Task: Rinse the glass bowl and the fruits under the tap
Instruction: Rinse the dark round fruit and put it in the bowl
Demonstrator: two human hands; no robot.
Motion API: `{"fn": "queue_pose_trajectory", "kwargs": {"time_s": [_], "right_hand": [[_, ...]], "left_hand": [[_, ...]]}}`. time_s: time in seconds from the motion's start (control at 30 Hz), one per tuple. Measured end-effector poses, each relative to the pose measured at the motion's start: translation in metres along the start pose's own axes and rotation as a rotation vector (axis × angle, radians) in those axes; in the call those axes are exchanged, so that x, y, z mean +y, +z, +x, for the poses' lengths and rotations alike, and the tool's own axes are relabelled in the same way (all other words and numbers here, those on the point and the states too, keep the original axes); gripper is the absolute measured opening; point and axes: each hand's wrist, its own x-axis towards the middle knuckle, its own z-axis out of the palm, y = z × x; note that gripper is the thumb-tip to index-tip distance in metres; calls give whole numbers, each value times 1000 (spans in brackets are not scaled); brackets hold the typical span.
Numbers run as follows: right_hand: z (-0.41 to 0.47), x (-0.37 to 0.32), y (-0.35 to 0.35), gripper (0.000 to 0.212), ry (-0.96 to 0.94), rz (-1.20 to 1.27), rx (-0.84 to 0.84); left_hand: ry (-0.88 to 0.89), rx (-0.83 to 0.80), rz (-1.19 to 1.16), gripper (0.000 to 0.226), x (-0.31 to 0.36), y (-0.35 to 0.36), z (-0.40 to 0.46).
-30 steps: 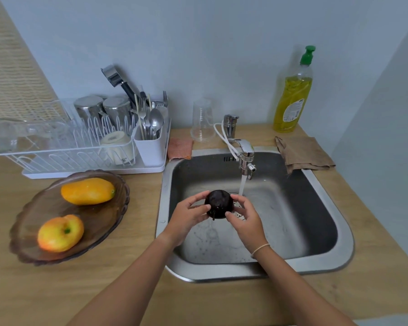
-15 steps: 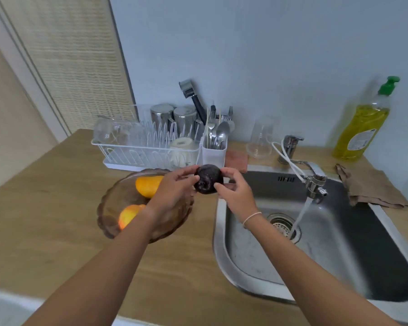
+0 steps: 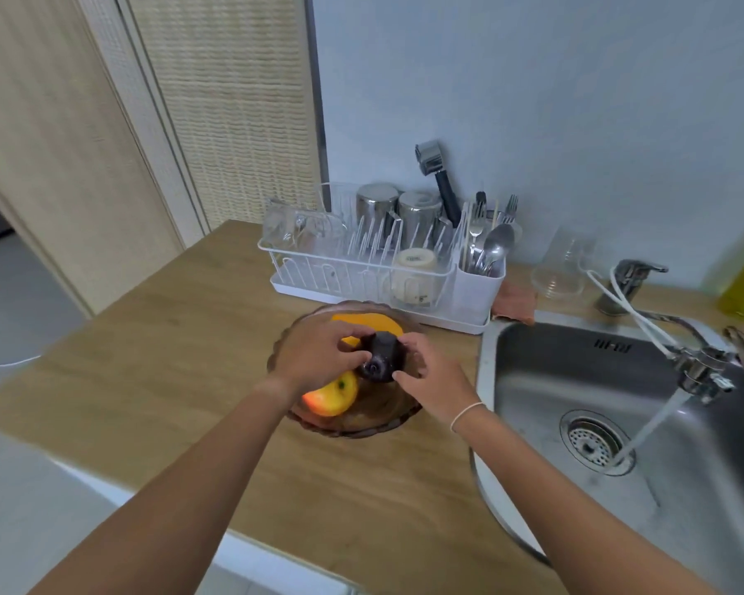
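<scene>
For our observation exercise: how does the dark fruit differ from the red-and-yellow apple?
The dark fruit is almost black, while the apple is red and yellow. The dark fruit is gripped by the left hand and right hand, while the apple lies untouched in the glass bowl. Both are roundish fruits at the bowl.

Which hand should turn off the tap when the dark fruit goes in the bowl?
Probably the right hand: it is on the side nearer the tap, while the left hand is farther away over the glass bowl.
</scene>
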Motion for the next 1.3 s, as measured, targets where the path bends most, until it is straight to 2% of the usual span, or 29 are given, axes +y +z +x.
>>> {"fn": "queue_pose_trajectory", "kwargs": {"time_s": [0.17,0.3,0.5,0.57,0.77,1.17,1.3], "right_hand": [[2,3,3,46,-25,-118,-27],[2,5,5,44,-29,-152,-10],[-1,-1,4,41,-57,-145,-22],[-16,7,-20,40,-23,-91,103],[-22,-9,-43,35,-38,-11,194],[-80,8,-248,28,-14,-134,535],[-89,35,-295,30,47,-194,559]], "left_hand": [[37,-72,161,34,8,-1,-1],[74,-103,210,33,13,3,-1],[80,-91,176,33,13,3,-2],[175,-108,184,31,39,19,8],[203,-68,1,31,56,25,16],[408,-152,-160,30,185,112,53],[441,-157,-177,32,221,139,54]]}}
